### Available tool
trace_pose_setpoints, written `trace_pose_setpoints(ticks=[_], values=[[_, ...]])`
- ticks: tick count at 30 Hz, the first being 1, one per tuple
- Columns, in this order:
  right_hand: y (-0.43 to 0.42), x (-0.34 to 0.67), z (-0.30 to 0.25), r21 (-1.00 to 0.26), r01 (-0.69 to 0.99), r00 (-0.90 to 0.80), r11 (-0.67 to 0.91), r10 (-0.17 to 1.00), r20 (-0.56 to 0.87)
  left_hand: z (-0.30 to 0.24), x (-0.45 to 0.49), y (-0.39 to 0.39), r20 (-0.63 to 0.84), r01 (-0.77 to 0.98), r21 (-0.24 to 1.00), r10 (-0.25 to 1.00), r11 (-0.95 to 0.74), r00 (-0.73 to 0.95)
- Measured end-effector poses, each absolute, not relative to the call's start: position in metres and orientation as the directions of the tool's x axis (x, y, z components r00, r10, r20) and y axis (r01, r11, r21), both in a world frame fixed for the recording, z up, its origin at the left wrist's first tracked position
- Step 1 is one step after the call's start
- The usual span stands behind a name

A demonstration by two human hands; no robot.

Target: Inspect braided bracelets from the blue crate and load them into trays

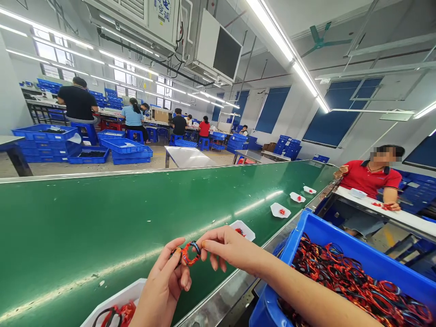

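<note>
A small loop of red and black wire (191, 254) is held up over the green conveyor belt (102, 218). My left hand (165, 277) pinches its left side between thumb and fingers. On the other side, my right hand (226, 247) grips the dark part of the loop with its fingertips. Just below my left hand stands a white tray (134, 290) with red and black pieces in it, partly covered by the hand. Another white tray (250, 231) with red pieces lies behind my right hand, which hides part of it.
A blue bin (308, 220) full of looped red and black wires (340, 277) stands at the right, under my right forearm. More white trays (280, 210) sit farther along the belt. A co-worker in a red shirt (369, 179) sits at a bench; others work behind.
</note>
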State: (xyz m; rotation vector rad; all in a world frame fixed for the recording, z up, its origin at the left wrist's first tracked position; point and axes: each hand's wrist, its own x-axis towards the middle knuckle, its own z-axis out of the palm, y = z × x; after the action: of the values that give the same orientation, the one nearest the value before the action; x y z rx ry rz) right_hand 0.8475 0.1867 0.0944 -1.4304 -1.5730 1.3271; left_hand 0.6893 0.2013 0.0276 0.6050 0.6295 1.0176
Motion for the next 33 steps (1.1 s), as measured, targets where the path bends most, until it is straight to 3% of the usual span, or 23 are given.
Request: trace_pose_setpoints(ticks=[13, 24, 26, 28, 30, 33], values=[[0.186, 0.850, 0.093, -0.953, 0.282, -0.265, -0.110, 0.946, -0.187, 0.024, 0.688, 0.200, -0.208, -0.539, 0.714, 0.871, 0.446, 0.445], [0.195, 0.868, 0.090, -0.925, 0.379, -0.244, -0.034, 0.960, -0.136, 0.026, 0.689, 0.203, -0.245, -0.475, 0.757, 0.869, 0.449, 0.430], [0.202, 0.883, 0.099, -0.865, 0.501, -0.186, -0.008, 0.976, -0.117, 0.029, 0.688, 0.203, -0.246, -0.471, 0.767, 0.877, 0.437, 0.413], [0.210, 0.907, 0.108, -0.722, 0.691, -0.047, -0.032, 0.995, -0.089, 0.031, 0.688, 0.203, -0.246, -0.478, 0.767, 0.884, 0.429, 0.399], [0.216, 0.940, 0.116, -0.553, 0.824, 0.118, -0.124, 0.992, -0.046, 0.033, 0.687, 0.203, -0.255, -0.485, 0.756, 0.881, 0.438, 0.399], [0.218, 0.991, 0.119, -0.385, 0.870, 0.312, -0.308, 0.949, -0.053, 0.034, 0.687, 0.202, -0.265, -0.493, 0.736, 0.868, 0.464, 0.420]])
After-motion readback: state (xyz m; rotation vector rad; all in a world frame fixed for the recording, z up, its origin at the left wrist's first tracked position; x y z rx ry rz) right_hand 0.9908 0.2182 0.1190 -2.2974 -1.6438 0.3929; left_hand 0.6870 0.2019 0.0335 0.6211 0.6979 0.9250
